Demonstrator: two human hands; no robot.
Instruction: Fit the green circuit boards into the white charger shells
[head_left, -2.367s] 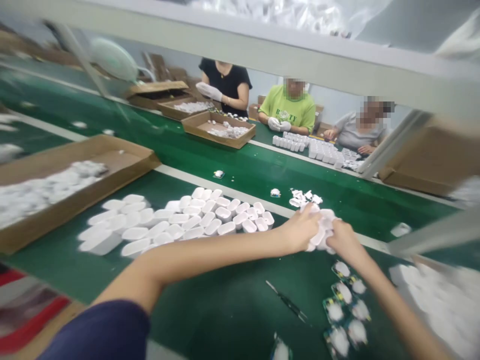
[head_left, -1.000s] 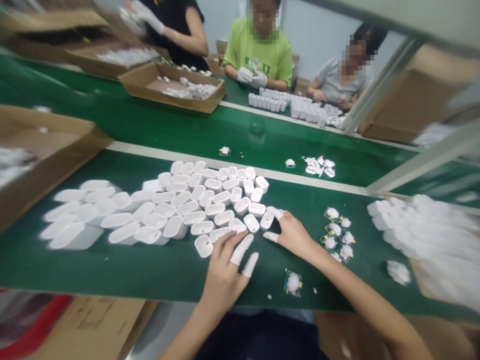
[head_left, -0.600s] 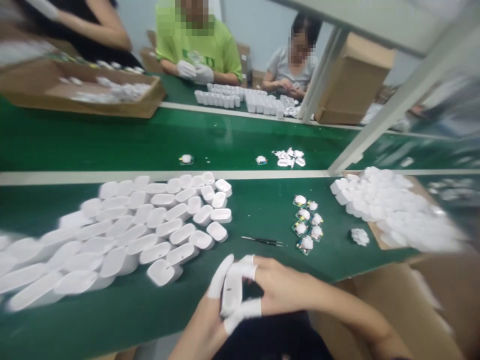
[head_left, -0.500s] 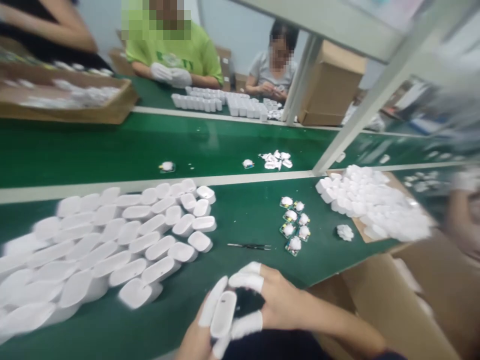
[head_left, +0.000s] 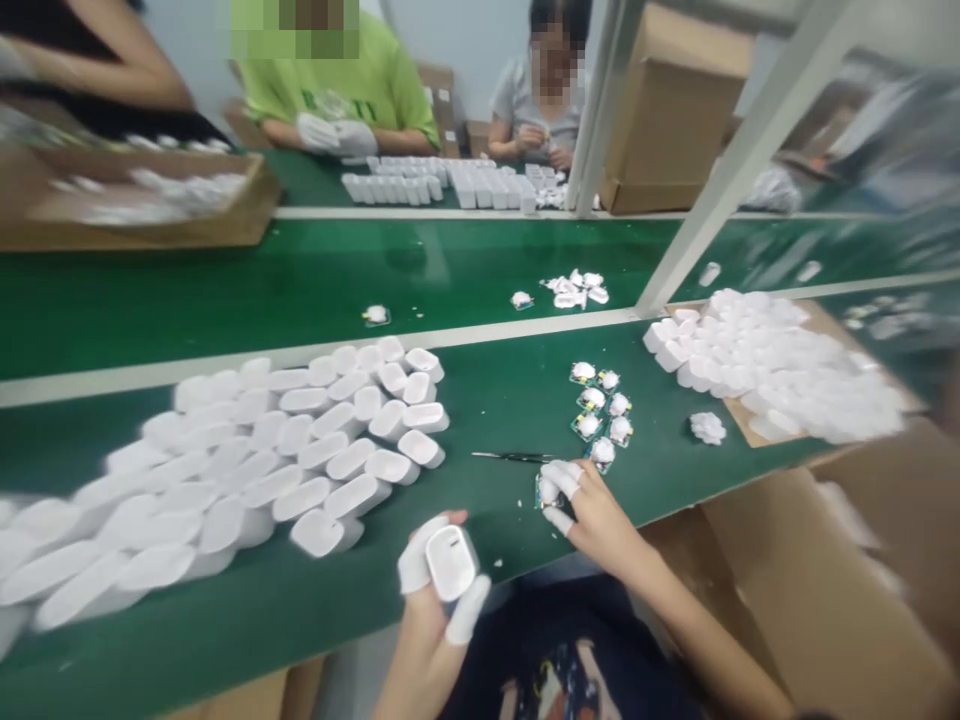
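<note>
1. Holding a white plastic case (head_left: 451, 563) upright, the left hand (head_left: 427, 600) gripped it firmly between thumb and fingers, just above the near edge of the green table (head_left: 487, 370), with its slotted end facing up.
2. The right hand (head_left: 596, 510) was curled nearly shut, its fingertips closed on a small green circuit board (head_left: 547, 492), which they mostly hid.
3. White finger cots (head_left: 466, 610) covered the fingertips. A light, steady pinch looked best for a part that small, with the case kept square to it.
4. Fine tweezers (head_left: 510, 457) lay just beside the right hand, near paired rows of green boards with white domes (head_left: 600, 400).
5. A crowded heap of white cases (head_left: 315, 450) sat close on the left, leaving little room at the left hand. White moulded pieces (head_left: 772, 370) were piled on cardboard to the right.
6. Across the table, a co-worker's white gloves (head_left: 330, 135) hovered behind ranks of upright cases (head_left: 450, 185).
</note>
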